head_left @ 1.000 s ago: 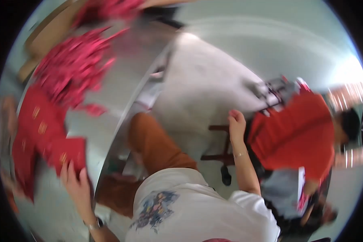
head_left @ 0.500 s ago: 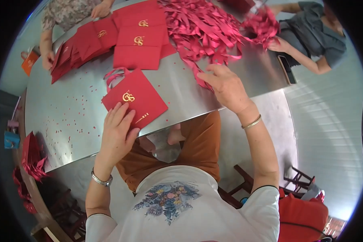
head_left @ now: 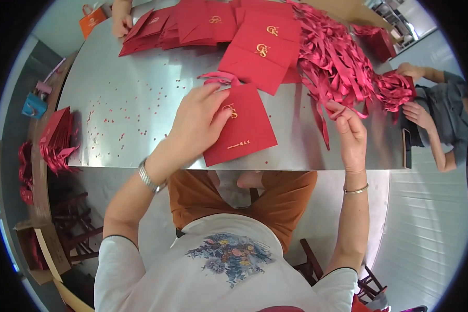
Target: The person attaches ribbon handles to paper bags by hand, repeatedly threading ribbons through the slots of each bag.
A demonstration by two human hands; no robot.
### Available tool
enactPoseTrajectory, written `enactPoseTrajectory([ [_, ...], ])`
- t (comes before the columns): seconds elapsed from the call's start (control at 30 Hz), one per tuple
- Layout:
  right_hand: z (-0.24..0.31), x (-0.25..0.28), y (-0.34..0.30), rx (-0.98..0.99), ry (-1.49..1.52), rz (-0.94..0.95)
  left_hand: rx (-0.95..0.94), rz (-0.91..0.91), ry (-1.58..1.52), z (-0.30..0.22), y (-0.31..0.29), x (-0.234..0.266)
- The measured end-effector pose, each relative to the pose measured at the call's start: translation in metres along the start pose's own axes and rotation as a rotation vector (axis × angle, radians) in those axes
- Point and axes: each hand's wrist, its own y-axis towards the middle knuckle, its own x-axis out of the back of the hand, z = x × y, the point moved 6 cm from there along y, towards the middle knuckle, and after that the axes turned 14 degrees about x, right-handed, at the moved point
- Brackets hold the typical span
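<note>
A flat red paper bag [head_left: 249, 127] with gold print lies near the table's front edge. Its ribbon handle [head_left: 222, 79] curls out at the top. Across the bag's upper left side lies my left hand [head_left: 198, 118], fingers spread and the tips near the handle. My right hand [head_left: 352, 136] is closed, thumb and fingers pinched on a red ribbon [head_left: 343, 110] at the near end of a big ribbon heap [head_left: 333, 57].
Red bags [head_left: 260, 49] are stacked along the far side of the metal table [head_left: 140, 125]. Red paper dots are scattered at left, beside handled bags [head_left: 57, 138]. At right a co-worker's hands [head_left: 418, 113] hold bunched ribbons. A phone [head_left: 406, 148] lies at the right edge.
My left hand has slid from the bag's lower left up toward its handle. My right hand, its fingers apart before, has closed on a ribbon. The view has shifted, and the bag sits straighter.
</note>
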Motion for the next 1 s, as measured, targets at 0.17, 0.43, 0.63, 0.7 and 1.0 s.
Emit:
enactPoseTrajectory([
  [0.17, 0.012, -0.043, 0.009, -0.003, 0.379, -0.047, 0.152, 0.217, 0.176, 0.021, 0.042, -0.036],
  [0.43, 0.001, -0.131, -0.003, -0.304, 0.218, -0.009, 0.432, 0.307, -0.216, 0.021, 0.045, -0.031],
  [0.63, -0.001, -0.139, -0.006, -0.333, 0.210, -0.065, 0.414, 0.276, -0.294, 0.016, 0.039, -0.021],
  [0.7, 0.000, -0.142, -0.008, -0.355, 0.226, -0.085, 0.490, 0.419, -0.386, 0.020, 0.039, -0.023],
  [1.0, 0.032, -0.149, 0.003, 0.104, -0.328, 0.015, 0.503, 0.622, -0.429, 0.022, 0.038, -0.026],
])
